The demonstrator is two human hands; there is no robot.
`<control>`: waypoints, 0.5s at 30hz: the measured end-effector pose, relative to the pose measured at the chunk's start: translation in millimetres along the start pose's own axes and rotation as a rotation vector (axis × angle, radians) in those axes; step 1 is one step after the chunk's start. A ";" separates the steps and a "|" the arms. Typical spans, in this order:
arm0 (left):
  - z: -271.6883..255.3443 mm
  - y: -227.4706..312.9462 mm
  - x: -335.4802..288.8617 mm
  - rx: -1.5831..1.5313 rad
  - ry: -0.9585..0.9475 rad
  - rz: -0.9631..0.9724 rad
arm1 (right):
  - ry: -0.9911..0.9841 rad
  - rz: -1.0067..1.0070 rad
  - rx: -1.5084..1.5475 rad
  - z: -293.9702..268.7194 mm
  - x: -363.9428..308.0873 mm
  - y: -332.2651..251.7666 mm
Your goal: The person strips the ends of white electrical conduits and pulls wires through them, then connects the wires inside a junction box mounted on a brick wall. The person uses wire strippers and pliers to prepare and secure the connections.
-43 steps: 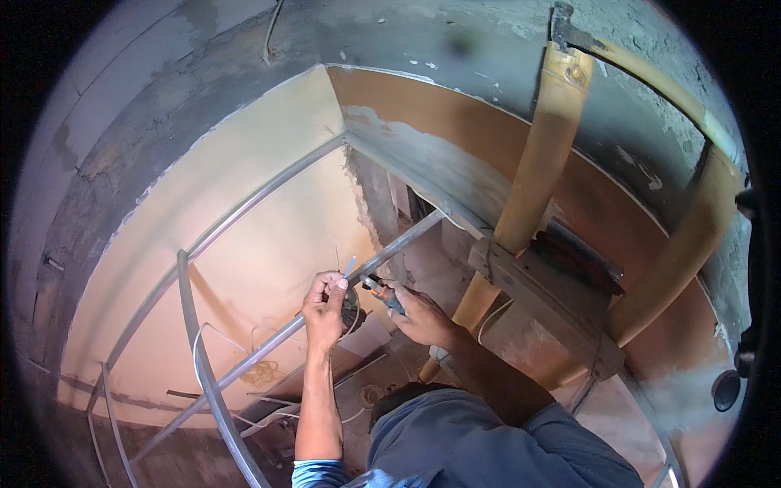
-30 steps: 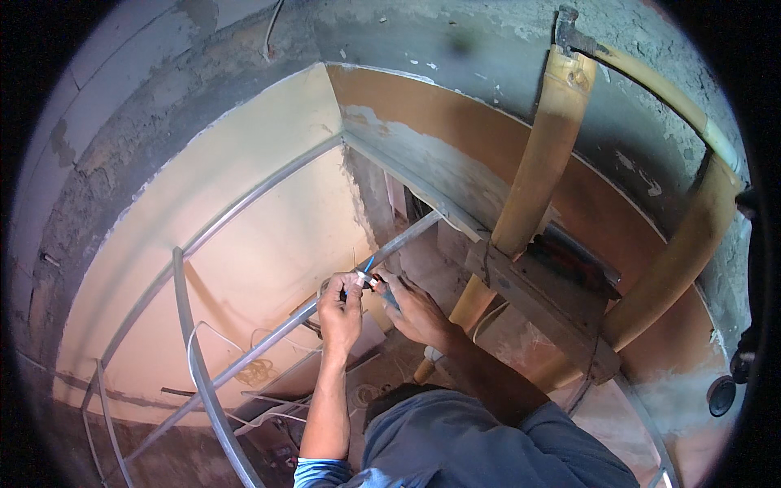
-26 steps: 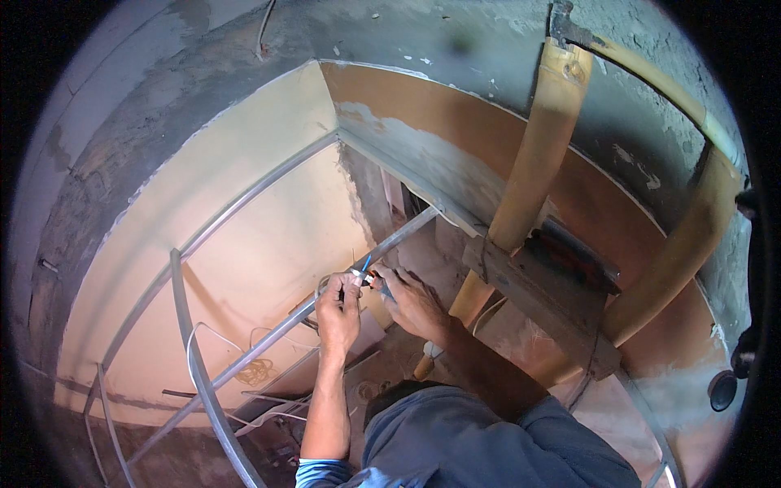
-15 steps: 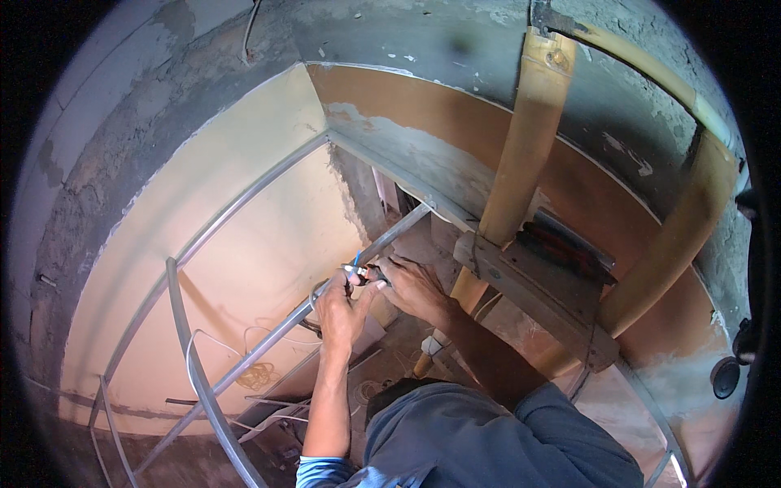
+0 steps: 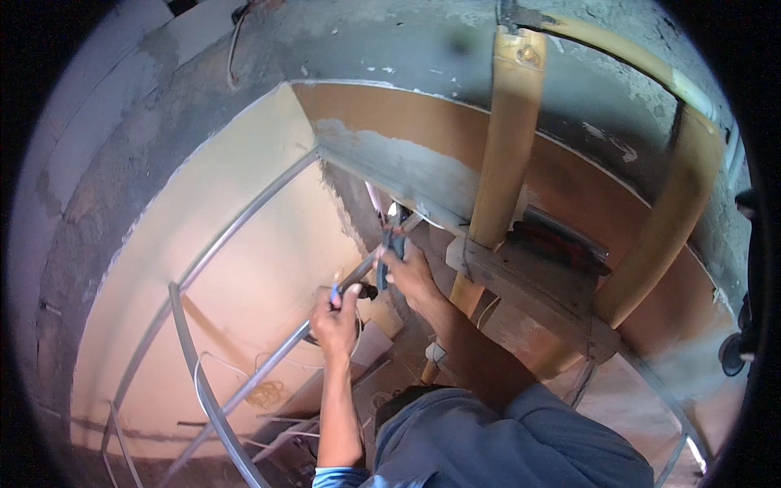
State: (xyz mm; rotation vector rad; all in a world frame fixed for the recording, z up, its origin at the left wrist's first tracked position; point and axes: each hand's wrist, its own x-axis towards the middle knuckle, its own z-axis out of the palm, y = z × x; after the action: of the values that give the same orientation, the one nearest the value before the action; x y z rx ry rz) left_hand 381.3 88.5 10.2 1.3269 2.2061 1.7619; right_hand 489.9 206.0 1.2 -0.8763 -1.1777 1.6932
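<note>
My left hand point(image 5: 333, 321) is closed in front of the slanted metal channel. Between thumb and fingers it pinches a thin electrical cable with a blue wire point(image 5: 334, 291) standing up. A small black piece point(image 5: 368, 291) sticks out beside the thumb; its kind is unclear. Higher and to the right, my right hand point(image 5: 411, 272) grips a pair of pliers point(image 5: 396, 242) with dark handles, the jaws pointing up and apart from the wire. The pliers are slightly blurred.
Metal framing point(image 5: 268, 362) crosses below and left of my hands. A wooden plank point(image 5: 537, 297) between bamboo poles point(image 5: 508, 146) stands close to my right arm. White cable point(image 5: 213, 355) loops over the frame at left. Cream and brown walls lie behind.
My right hand has moved up and away from my left hand, and the pliers now show clearly. My left hand stays near the channel with the wire. The view has shifted slightly.
</note>
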 end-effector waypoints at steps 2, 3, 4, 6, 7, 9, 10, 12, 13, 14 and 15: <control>-17.3 -9.6 13.7 -0.049 -0.009 0.117 | -0.283 -0.011 -0.104 -16.7 -31.4 -24.9; -19.9 -16.0 23.2 -0.126 0.014 0.202 | -0.333 -0.080 -0.185 -23.1 -49.1 -38.5; -30.0 -23.2 33.6 0.035 0.004 0.257 | -0.383 -0.134 -0.289 -30.3 -65.6 -55.0; -36.7 -34.2 62.1 -0.020 0.004 0.340 | -0.331 -0.287 -0.475 -52.2 -101.1 -92.5; -41.7 -36.7 79.3 0.109 0.016 0.418 | -0.193 -0.478 -0.684 -64.9 -112.3 -113.6; -50.8 -33.7 121.2 0.123 0.059 0.530 | -0.013 -0.668 -1.089 -86.7 -135.5 -149.1; -52.7 -27.4 148.2 0.245 0.214 0.741 | 0.065 -0.609 -1.317 -99.6 -146.8 -163.4; -57.7 -6.8 194.5 0.336 0.510 1.037 | 0.235 -0.544 -1.696 -124.0 -171.8 -177.7; -66.0 9.9 217.7 0.301 0.461 1.101 | 0.310 -0.555 -1.854 -129.5 -174.2 -178.5; -62.9 25.1 236.0 0.308 0.551 1.192 | 0.380 -0.578 -2.019 -136.1 -176.2 -175.3; -66.9 45.3 253.7 0.241 0.489 1.121 | 0.355 -0.510 -2.011 -140.7 -177.5 -171.4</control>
State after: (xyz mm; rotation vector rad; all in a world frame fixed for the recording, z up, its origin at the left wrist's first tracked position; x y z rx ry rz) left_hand 213.0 191.6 189.0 2.8372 2.0114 2.3237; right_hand 725.9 119.0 133.1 -1.5514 -2.3435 -0.5759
